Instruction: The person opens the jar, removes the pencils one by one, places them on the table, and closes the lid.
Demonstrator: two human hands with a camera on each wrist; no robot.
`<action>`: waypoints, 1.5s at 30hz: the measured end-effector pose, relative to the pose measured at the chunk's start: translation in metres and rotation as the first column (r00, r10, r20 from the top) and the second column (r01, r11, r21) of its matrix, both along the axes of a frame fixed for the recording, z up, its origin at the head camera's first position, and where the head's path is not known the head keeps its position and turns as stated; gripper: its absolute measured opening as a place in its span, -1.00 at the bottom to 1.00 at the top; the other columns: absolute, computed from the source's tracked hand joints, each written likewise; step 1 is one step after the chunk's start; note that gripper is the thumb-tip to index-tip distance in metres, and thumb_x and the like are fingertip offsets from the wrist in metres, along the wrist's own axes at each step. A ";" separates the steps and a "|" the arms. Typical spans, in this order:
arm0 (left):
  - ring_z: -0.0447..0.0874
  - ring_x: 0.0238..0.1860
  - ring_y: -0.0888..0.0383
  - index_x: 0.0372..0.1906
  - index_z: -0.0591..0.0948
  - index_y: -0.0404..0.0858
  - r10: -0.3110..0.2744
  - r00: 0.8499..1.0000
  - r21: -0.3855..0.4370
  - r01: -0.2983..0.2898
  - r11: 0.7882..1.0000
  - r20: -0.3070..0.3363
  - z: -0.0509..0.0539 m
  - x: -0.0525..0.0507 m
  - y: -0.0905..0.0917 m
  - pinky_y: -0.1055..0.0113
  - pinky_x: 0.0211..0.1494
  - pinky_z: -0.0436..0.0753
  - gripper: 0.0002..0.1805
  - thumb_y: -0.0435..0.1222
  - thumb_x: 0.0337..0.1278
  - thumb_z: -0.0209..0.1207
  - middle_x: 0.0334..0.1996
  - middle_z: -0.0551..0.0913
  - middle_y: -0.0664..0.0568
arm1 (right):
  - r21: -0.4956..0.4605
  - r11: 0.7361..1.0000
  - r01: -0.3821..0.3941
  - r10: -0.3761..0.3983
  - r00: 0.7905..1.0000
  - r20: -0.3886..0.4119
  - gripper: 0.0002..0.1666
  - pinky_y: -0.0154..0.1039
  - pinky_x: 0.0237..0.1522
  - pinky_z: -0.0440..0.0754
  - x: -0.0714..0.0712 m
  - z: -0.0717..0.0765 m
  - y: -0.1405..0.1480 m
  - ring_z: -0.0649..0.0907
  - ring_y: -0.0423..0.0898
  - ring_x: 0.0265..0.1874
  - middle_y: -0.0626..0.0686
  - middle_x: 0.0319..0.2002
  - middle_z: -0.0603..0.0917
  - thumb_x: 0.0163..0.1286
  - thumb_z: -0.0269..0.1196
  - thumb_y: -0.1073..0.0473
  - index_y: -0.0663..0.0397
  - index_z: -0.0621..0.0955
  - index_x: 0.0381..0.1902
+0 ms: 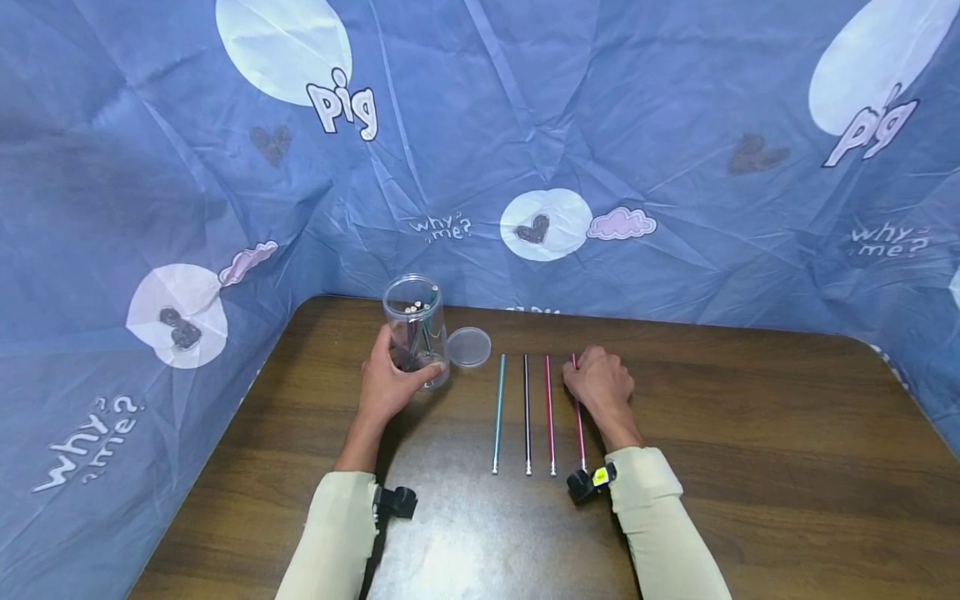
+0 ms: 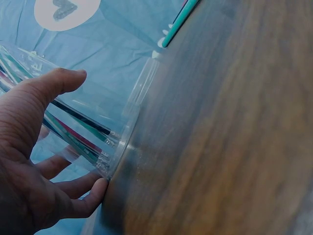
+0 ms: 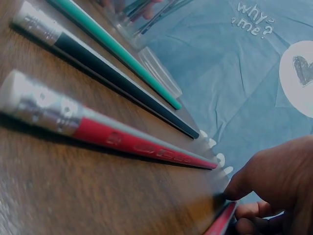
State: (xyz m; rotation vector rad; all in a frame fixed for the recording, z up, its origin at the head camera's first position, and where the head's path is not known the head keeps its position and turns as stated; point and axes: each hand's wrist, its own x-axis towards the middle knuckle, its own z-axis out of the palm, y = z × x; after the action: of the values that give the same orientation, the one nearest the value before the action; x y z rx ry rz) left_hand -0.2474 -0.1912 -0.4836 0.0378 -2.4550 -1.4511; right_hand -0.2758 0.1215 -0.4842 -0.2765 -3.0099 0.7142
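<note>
A clear plastic jar (image 1: 437, 333) with several pencils (image 2: 78, 142) in it stands upright at the back left of the table. My left hand (image 1: 387, 383) holds it low down, thumb on the near side and fingers curled round. Right of the jar, pencils lie in a row with eraser ends towards me: a teal pencil (image 1: 498, 417), a black pencil (image 1: 527, 417), a red pencil (image 1: 550, 417) and a pinkish pencil (image 1: 580, 433) at the right end. My right hand (image 1: 602, 383) pinches the pinkish pencil near its far end; the fingertips are partly hidden.
A round clear lid (image 1: 469, 347) lies flat beside the jar. The brown wooden table (image 1: 765, 450) ends at a blue printed cloth (image 1: 465, 167) hanging behind and to the sides. A dark strapped device (image 1: 397, 502) sits on each wrist.
</note>
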 end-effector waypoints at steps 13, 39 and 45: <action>0.65 -0.02 -0.15 0.29 0.40 -0.15 0.000 1.000 0.013 0.001 1.000 -0.019 0.000 0.001 0.002 -0.03 0.08 0.56 -0.10 -0.22 -0.27 0.58 0.02 0.60 -0.16 | -0.008 1.000 0.019 -0.018 0.995 0.097 -0.68 0.15 -0.23 0.56 -0.001 0.003 0.001 0.67 0.25 -0.21 0.25 -0.30 0.69 0.28 0.18 -0.04 0.06 0.57 -0.52; 0.60 0.07 -0.18 0.35 0.35 -0.13 -0.015 1.000 0.010 0.015 1.000 0.004 -0.001 0.001 0.000 -0.05 0.14 0.53 -0.04 -0.22 -0.25 0.59 0.10 0.56 -0.17 | -0.141 0.989 0.042 -0.045 0.999 -0.017 -0.59 0.14 -0.23 0.54 0.001 0.013 0.013 0.67 0.22 -0.14 0.18 -0.25 0.73 0.30 0.20 -0.21 0.00 0.61 -0.44; 0.59 0.08 -0.18 0.34 0.35 -0.14 -0.015 1.000 0.010 0.015 1.000 0.004 0.001 0.002 0.000 -0.05 0.16 0.52 -0.04 -0.22 -0.27 0.60 0.11 0.56 -0.17 | -0.200 0.980 0.017 -0.029 0.998 -0.056 -0.61 0.11 -0.21 0.51 0.002 0.021 0.008 0.67 0.18 -0.18 0.07 -0.34 0.72 0.31 0.22 -0.20 0.00 0.61 -0.38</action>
State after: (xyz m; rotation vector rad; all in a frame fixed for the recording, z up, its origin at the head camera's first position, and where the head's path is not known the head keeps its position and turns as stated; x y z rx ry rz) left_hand -0.2455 -0.1910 -0.4828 0.0247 -2.4567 -1.4711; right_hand -0.2738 0.1298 -0.4628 -0.2905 -2.8768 1.0050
